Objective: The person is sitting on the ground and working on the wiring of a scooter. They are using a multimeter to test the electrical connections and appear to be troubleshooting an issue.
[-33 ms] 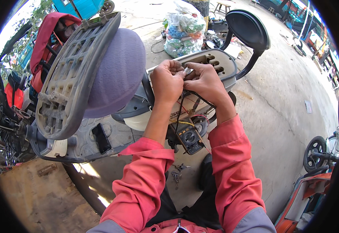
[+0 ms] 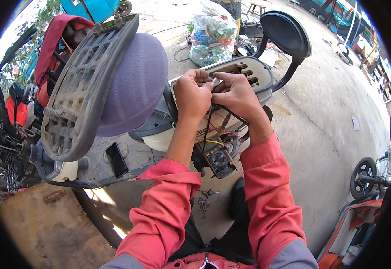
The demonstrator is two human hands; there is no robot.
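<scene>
Over the rear of an electric scooter (image 2: 159,141) with its seat tipped up, my two hands meet fingertip to fingertip. My left hand (image 2: 194,96) and my right hand (image 2: 236,96) are both closed, pinching a small whitish piece (image 2: 216,81) between them; its kind is too small to make out. Black and red wires (image 2: 209,119) hang beneath the hands. Lower down, a black multimeter (image 2: 220,161) with a dial rests against the scooter's side, its leads running upward. The raised seat (image 2: 135,85), covered in purple cloth, stands to the left with its ribbed underside showing.
A phone (image 2: 116,159) lies on the scooter's footboard. Behind the hands are a black backrest (image 2: 286,33) and a clear bag of bottles (image 2: 212,38). Keys (image 2: 204,201) show below the multimeter. A wooden board (image 2: 56,224) is at lower left, and an orange vehicle (image 2: 350,228) at lower right.
</scene>
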